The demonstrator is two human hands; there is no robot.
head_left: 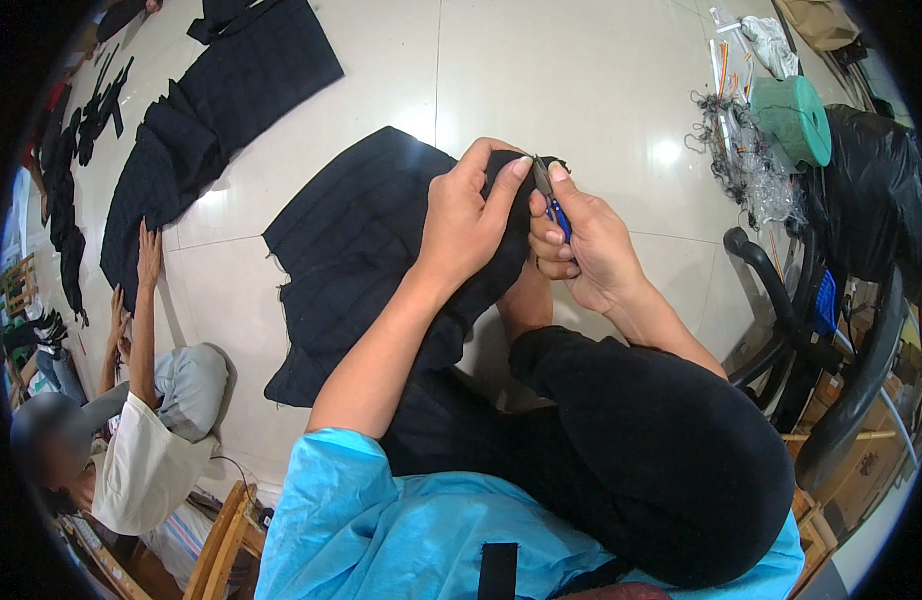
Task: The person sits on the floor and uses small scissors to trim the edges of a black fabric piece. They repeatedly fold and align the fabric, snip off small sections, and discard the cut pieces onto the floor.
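Observation:
A length of black fabric (351, 250) hangs across my lap and down toward the floor, its cut left edge frayed. My left hand (471, 205) pinches the fabric's upper edge between thumb and fingers. Closed around small thread snips with blue handles (558, 216) is my right hand (586, 235). The snips' metal blades point up at the fabric edge, right beside my left thumb. Whether the blades touch a thread is too small to tell.
On the left, a co-worker (161, 450) sits on the floor, hands on another black cloth strip (181, 140). To the right lie a green roll (796, 120), tangled thread scraps (736, 150), a black plastic bag (876, 190) and a black chair base (781, 300). Pale tiles (541, 70) cover the floor.

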